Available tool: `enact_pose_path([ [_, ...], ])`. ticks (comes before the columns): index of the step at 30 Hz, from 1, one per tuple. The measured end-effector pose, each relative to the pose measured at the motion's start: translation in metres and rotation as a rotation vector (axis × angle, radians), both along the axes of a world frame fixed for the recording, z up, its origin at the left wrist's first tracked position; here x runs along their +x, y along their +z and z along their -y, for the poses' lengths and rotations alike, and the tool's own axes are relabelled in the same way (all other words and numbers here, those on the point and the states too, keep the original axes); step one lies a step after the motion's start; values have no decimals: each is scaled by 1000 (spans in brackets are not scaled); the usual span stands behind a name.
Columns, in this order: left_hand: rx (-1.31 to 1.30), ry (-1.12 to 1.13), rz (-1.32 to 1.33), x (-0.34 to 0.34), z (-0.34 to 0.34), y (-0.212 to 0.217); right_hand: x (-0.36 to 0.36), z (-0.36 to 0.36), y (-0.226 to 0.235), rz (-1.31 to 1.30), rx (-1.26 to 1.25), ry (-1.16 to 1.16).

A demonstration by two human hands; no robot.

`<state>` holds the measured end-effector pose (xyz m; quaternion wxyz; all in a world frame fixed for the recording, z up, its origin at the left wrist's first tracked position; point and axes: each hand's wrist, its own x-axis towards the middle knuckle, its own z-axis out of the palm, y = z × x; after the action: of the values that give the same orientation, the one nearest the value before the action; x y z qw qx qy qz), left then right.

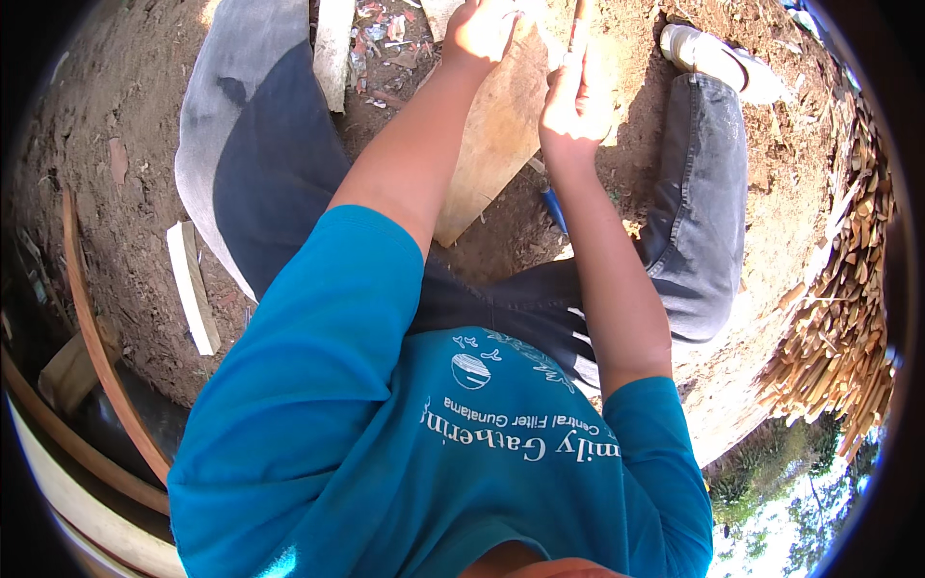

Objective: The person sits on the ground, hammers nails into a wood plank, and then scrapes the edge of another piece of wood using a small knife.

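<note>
Dirt ground (145, 125) fills the left side, with a short pale wood piece (193, 286) lying on it and a curved brown strip (92, 328) beside it. Then comes the left hand (479, 34), which presses on the upper part of a flat wooden board (496, 135); the board stands tilted between the person's knees. Just to the right, the right hand (573, 106) is closed around a thin stick-like tool (578, 29) that touches the board edge. Far right lies a heap of split wood strips (843, 289).
</note>
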<state>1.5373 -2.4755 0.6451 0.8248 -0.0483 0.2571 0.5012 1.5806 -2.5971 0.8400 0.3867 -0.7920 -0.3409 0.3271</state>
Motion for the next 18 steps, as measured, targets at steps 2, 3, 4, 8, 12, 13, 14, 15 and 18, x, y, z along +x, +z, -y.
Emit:
enact_pose_path([
  [2,91,-44,19,-7,2,1,-4,-3,-18,899,71,239],
  [3,144,-62,31,-9,0,3,-6,-5,-17,548,-159,175],
  [4,174,-51,50,-9,1,-3,-9,-5,-14,262,-418,63],
  [8,328,-295,-666,-19,1,44,-5,2,-2,212,84,43],
  [12,178,-82,-252,-12,3,13,-3,-3,-22,440,-30,205],
  [13,163,43,1,-14,-1,-9,-6,-10,-18,412,-36,224],
  [14,103,-72,-124,-14,-3,1,1,-8,-20,347,83,187],
  [15,185,-102,-247,-18,2,9,0,-5,-14,244,173,152],
  [18,657,-130,-882,-35,15,56,3,0,-8,204,261,144],
])
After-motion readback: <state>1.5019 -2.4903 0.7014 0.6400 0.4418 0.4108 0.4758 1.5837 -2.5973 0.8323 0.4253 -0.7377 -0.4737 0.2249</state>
